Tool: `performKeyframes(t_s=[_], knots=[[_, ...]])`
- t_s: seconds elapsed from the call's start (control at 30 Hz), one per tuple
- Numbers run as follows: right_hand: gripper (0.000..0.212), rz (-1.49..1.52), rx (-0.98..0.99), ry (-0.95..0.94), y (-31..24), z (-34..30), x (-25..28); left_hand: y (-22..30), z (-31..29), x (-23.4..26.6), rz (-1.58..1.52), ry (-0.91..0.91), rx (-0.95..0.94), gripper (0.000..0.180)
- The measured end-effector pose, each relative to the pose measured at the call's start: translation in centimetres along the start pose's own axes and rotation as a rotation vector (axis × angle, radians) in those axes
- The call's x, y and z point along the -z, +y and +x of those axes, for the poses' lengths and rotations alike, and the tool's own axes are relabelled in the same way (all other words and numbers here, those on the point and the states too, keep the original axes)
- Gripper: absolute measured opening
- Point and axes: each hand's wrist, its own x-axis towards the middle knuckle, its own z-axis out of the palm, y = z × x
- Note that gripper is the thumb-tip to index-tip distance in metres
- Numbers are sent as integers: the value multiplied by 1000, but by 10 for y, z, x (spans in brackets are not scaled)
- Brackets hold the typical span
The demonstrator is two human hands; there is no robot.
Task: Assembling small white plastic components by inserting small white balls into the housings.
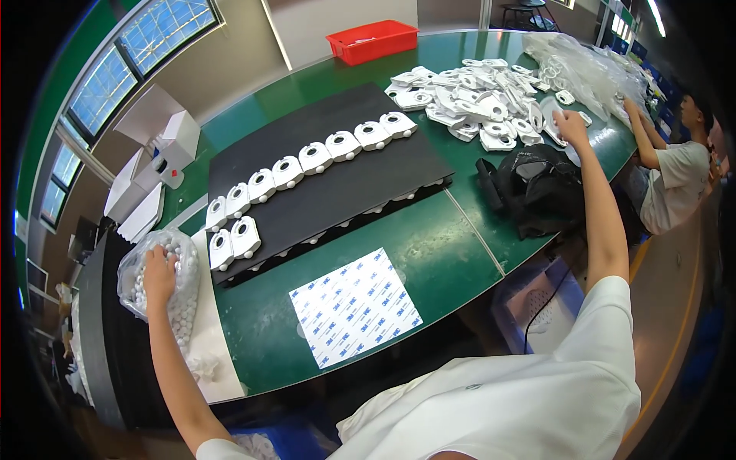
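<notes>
My left hand [159, 274] reaches into a clear plastic bag [130, 285] of small white balls [184, 307] at the left. Its fingers are curled among the balls; what they grip is hidden. Far to the right, my right hand [572, 127] is closed at the edge of a heap of white plastic parts [491, 100], each with a round hole. I cannot make out what is in its fingers. A black board [322, 192] lies between my arms. On it stands a slanting row of similar white parts [314, 157], with two more parts [245, 236] at its near-left corner.
A white sheet with blue print [356, 307] lies on the green table [264, 345]. A black bag [537, 188] rests below my right forearm. Clear plastic bags [586, 69] and a red bin [372, 42] stand farther back. Another person [675, 176] works at the right.
</notes>
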Motion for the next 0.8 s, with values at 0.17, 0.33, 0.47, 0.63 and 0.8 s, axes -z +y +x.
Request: performKeyframes(t_s=[0.17, 0.33, 0.47, 0.63, 0.8], knots=[[43, 1310, -148, -118, -79, -47, 14, -7, 2, -6, 12, 45, 21, 22], [38, 1568, 34, -473, -131, -117, 23, -47, 18, 0, -190, 402, 114, 32], [27, 787, 340, -343, -183, -189, 17, -82, 29, 11, -1367, 557, 689, 28], [15, 866, 480, -483, -213, -257, -21, -20, 16, 44, -2263, 76, 583, 20], [15, 1068, 439, -782, -244, -304, -69, 133, -30, 56, -2414, -443, 227, 40]])
